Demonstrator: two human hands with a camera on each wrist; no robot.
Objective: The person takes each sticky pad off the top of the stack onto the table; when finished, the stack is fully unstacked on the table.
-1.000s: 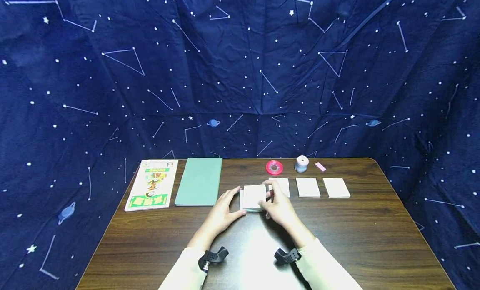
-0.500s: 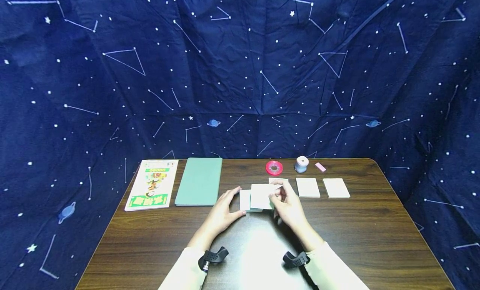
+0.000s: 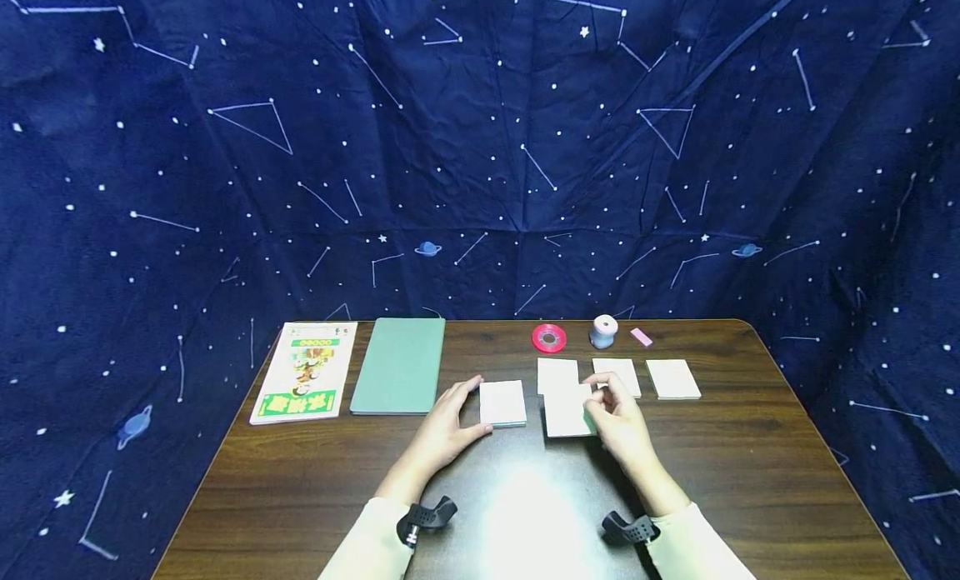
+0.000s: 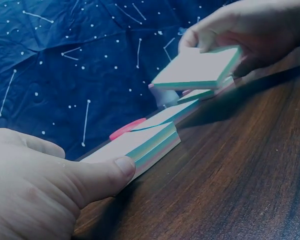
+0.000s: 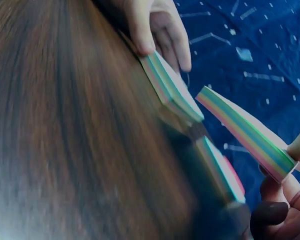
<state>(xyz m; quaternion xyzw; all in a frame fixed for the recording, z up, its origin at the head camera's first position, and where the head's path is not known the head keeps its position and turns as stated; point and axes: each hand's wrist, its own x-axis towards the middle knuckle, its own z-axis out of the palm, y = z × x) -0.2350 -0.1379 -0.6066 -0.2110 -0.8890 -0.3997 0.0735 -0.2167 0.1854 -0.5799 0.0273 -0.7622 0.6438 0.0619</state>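
Observation:
My right hand [image 3: 624,422] pinches a square sticky note pad [image 3: 566,412] at its right edge, thumb on top. Bands of green, blue, yellow and pink show along the side of this pad [image 5: 245,132] in the right wrist view. It is raised above the table, as its shadow shows. My left hand [image 3: 444,427] holds a stack of sticky note pads [image 3: 502,403] on the table, thumb at the near left corner and index finger at the far left one. In the left wrist view the thumb presses the side of the stack [image 4: 149,142].
Behind the right hand lie three more pads in a row: left [image 3: 557,375], middle [image 3: 621,370] and right [image 3: 673,379]. Farther back are a red ring-shaped roll [image 3: 537,338], a pale spool [image 3: 603,333] and a small pink block [image 3: 641,337]. A green notebook [image 3: 397,365] and a picture-covered booklet [image 3: 303,372] lie left.
My right hand has lifted the top pad off the stack and carried it right and slightly nearer. My left hand has stayed at the stack.

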